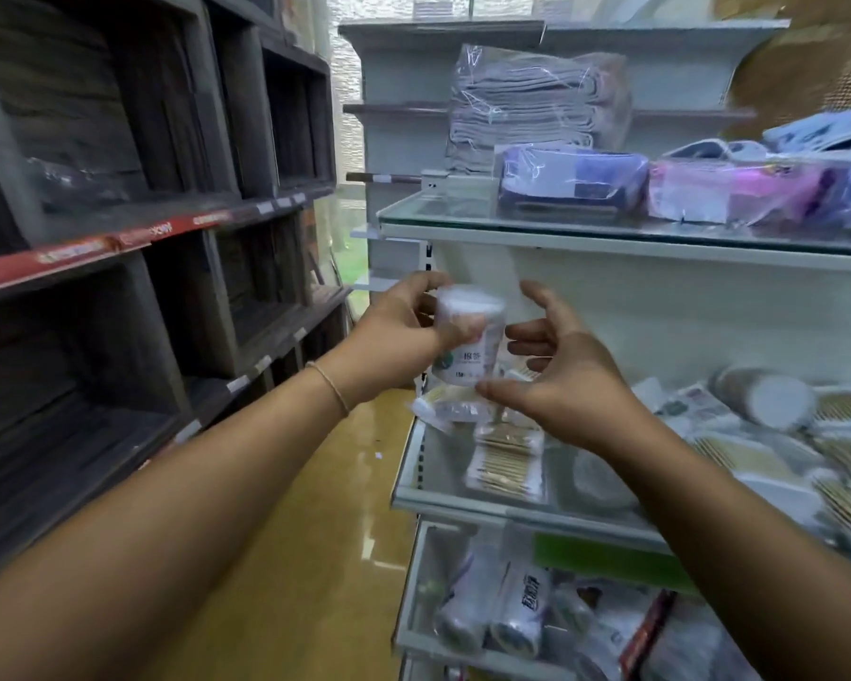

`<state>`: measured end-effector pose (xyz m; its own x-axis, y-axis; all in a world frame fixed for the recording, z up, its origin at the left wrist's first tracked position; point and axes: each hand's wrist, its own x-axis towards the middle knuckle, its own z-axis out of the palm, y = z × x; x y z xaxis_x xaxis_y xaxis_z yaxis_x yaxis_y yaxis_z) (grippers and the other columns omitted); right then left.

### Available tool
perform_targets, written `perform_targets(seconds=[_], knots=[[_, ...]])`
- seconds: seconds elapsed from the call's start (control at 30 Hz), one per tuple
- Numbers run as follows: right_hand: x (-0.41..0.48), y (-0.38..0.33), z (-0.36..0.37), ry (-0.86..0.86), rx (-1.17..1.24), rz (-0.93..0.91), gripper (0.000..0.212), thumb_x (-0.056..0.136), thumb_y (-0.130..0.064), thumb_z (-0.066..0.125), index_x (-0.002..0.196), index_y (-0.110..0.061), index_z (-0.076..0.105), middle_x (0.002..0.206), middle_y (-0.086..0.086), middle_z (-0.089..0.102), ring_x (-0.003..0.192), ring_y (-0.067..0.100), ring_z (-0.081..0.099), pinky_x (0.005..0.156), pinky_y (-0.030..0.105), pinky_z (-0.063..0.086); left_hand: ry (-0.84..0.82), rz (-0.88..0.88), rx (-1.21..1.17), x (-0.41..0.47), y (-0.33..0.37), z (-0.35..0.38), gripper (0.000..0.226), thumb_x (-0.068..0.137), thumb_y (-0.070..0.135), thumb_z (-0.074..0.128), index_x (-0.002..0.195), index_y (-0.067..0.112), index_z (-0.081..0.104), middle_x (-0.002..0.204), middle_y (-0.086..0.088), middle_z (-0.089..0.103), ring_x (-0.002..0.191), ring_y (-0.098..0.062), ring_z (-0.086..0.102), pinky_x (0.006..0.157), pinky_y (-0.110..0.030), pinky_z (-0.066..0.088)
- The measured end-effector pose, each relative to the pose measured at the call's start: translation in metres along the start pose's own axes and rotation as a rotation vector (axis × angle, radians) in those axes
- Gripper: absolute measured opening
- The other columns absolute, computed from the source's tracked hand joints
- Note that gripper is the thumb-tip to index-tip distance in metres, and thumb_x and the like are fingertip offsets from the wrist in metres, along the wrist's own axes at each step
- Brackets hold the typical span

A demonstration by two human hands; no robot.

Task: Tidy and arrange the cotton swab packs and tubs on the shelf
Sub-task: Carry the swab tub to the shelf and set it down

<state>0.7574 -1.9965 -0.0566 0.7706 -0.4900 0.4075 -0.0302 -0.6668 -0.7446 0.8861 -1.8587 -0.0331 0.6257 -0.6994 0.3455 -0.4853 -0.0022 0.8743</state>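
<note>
A clear cotton swab tub [468, 339] stands upright, held above flat swab packs [507, 462] strewn on the glass shelf [467, 498].

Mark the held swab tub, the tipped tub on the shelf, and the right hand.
swab tub [468, 346], head view, on its label.
tipped tub [763, 394], head view, on its side wall and lid.
right hand [568, 385], head view, on its back.

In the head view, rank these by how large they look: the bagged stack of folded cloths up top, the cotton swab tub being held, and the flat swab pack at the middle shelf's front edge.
1. Bagged stack of folded cloths, despite being farthest.
2. Cotton swab tub in the left hand.
3. Flat swab pack, close to the tub in size; blur makes this order unsure.
</note>
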Motion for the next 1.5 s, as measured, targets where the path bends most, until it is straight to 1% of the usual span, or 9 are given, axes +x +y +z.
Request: perform_targets(seconds=[0.17,0.33,0.57,0.67,0.77,0.93,1.1,1.3,1.5], knots=[[0.026,0.013,0.002,0.034,-0.081,0.035,0.088,0.075,-0.023,0.083,0.147,-0.037,0.034,0.116,-0.011,0.058,0.109,0.005,0.058,0.094,0.027,0.051,-0.029,0.017,0.034,0.034,-0.024,-0.014,0.082,0.069,0.051,0.074,0.137,0.015,0.046,0.117,-0.003,0.062,0.101,-0.016,0.066,0.083,-0.039,0.06],[0.048,0.023,0.006,0.06,-0.163,0.073,0.064,0.08,-0.029,0.077,0.137,-0.034,0.049,0.121,-0.009,0.06,0.112,0.006,0.057,0.096,0.027,0.049,-0.043,0.017,0.032,0.071,-0.051,-0.018,0.065,0.083,0.033,0.075,0.137,0.014,0.044,0.119,-0.005,0.062,0.101,-0.017,0.066,0.084,-0.039,0.059],[0.074,0.023,0.03,-0.193,-0.447,0.095,0.058,0.081,-0.037,0.077,0.135,-0.029,0.054,0.14,-0.006,0.052,0.125,0.013,0.049,0.09,0.024,0.037,-0.035,0.101,0.162,0.086,-0.084,-0.023,0.068,0.081,0.04,0.076,0.138,0.021,0.045,0.115,0.005,0.063,0.101,-0.008,0.063,0.086,-0.035,0.058],[0.086,0.023,0.047,-0.277,-0.518,0.082,0.059,0.077,-0.043,0.08,0.13,-0.025,0.06,0.131,-0.005,0.06,0.114,0.013,0.056,0.085,0.027,0.042,-0.004,0.122,0.193,0.088,-0.09,-0.025,0.064,0.082,0.039,0.076,0.136,0.02,0.047,0.115,0.005,0.061,0.102,-0.008,0.061,0.087,-0.029,0.055],[0.098,0.027,0.064,-0.281,-0.617,0.082,0.058,0.066,-0.055,0.08,0.117,-0.031,0.066,0.115,-0.008,0.067,0.101,0.016,0.064,0.085,0.036,0.054,0.015,0.121,0.204,0.087,-0.096,-0.025,0.06,0.082,0.038,0.076,0.133,0.02,0.049,0.111,0.005,0.062,0.101,-0.009,0.062,0.087,-0.033,0.055],[0.102,0.04,0.073,-0.265,-0.721,0.038,0.026,0.074,-0.04,0.075,0.096,-0.032,0.064,0.095,-0.005,0.067,0.086,0.021,0.064,0.074,0.037,0.056,-0.008,0.075,0.162,0.087,-0.103,-0.023,0.059,0.083,0.038,0.075,0.132,0.019,0.05,0.111,0.004,0.064,0.1,-0.01,0.063,0.085,-0.038,0.058],[0.097,0.047,0.057,-0.238,-0.741,0.083,0.026,0.081,-0.034,0.069,0.105,-0.026,0.07,0.096,0.001,0.069,0.087,0.023,0.064,0.069,0.03,0.049,-0.026,0.046,0.084,0.088,-0.097,-0.009,0.051,0.085,0.029,0.074,0.129,0.02,0.05,0.108,0.002,0.066,0.096,-0.01,0.066,0.081,-0.036,0.059],[0.089,0.051,0.034,-0.236,-0.72,0.107,0.034,0.08,-0.036,0.071,0.113,-0.026,0.071,0.108,0.003,0.072,0.098,0.024,0.066,0.08,0.033,0.053,-0.026,0.041,0.033,0.096,-0.088,0.011,0.052,0.086,0.022,0.073,0.132,0.014,0.049,0.109,0.003,0.065,0.099,-0.007,0.065,0.085,-0.03,0.058],[0.08,0.053,0.016,-0.271,-0.732,0.124,0.04,0.077,-0.021,0.074,0.116,-0.029,0.07,0.115,-0.002,0.069,0.103,0.02,0.062,0.087,0.036,0.052,-0.032,0.027,0.034,0.099,-0.091,0.019,0.055,0.086,0.029,0.071,0.133,0.015,0.046,0.114,0.005,0.063,0.103,-0.008,0.063,0.08,-0.024,0.058]])
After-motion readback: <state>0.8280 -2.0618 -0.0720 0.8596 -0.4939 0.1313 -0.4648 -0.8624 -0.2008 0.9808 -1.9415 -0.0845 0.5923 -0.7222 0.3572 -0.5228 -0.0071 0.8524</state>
